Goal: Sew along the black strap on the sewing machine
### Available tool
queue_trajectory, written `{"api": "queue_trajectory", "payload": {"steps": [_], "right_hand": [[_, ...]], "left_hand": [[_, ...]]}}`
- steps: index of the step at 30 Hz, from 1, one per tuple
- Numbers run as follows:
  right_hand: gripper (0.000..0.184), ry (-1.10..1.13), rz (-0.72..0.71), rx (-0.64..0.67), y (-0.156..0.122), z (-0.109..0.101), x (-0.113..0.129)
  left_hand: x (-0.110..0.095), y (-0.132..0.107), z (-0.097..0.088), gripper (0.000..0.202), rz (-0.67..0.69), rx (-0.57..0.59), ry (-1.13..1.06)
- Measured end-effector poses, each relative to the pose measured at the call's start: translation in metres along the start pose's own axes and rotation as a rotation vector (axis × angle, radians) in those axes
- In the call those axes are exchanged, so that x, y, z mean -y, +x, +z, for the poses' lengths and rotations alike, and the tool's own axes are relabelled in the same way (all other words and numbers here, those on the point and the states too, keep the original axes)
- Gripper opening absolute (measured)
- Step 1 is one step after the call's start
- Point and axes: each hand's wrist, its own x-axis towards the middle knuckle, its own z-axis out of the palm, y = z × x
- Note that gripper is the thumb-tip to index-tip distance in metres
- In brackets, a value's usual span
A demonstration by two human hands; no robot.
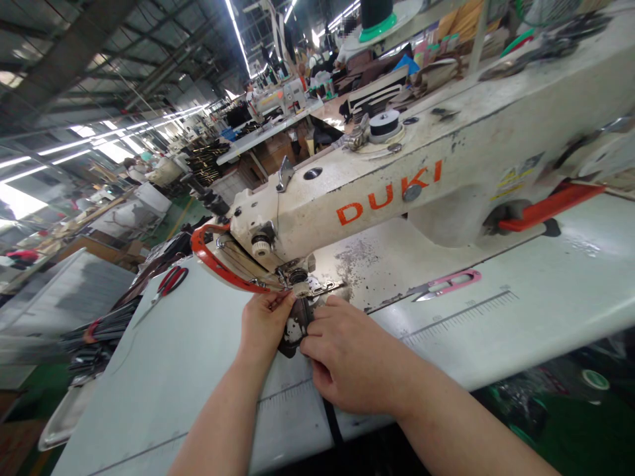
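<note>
Both my hands are at the needle end of a white sewing machine point(391, 192) with orange lettering. My left hand point(264, 325) is closed in a pinch, its fingertips just beside the presser foot area; what lies between them is too small to make out. My right hand point(354, 354) has curled fingers close to the dark metal plate point(292, 334) in front of the needle. From under that hand a narrow black strip point(332, 422) runs down over the table's front edge; its upper part is hidden by the fingers.
Pink thread snips point(449, 285) lie on the pale table point(476, 340) to the right. Red-handled scissors point(171, 282) rest near the left edge. A bobbin-like black spool point(384, 123) sits on the machine. Bundled dark strips point(99, 334) hang beyond the left edge.
</note>
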Motion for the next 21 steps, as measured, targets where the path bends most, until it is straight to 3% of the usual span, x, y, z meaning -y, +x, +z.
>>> {"api": "queue_trajectory", "payload": {"steps": [10,14,17,21], "right_hand": [[0.011,0.019,0.012,-0.007,0.0000,0.0004,-0.0005],[0.024,0.089,-0.006,-0.050,0.0012,-0.0005,-0.0007],[0.010,0.092,0.015,-0.073,0.0020,-0.0019,0.0006],[0.038,0.054,0.187,-0.146,0.0039,-0.0028,-0.0004]], "left_hand": [[-0.0022,0.0009,0.0012,0.044,-0.003,0.000,0.026],[-0.0023,0.0029,0.0014,0.048,0.001,0.005,0.054],[-0.0018,0.0044,0.0022,0.049,-0.002,0.023,0.060],[0.0010,0.0053,0.0061,0.043,0.010,0.014,0.017]]}}
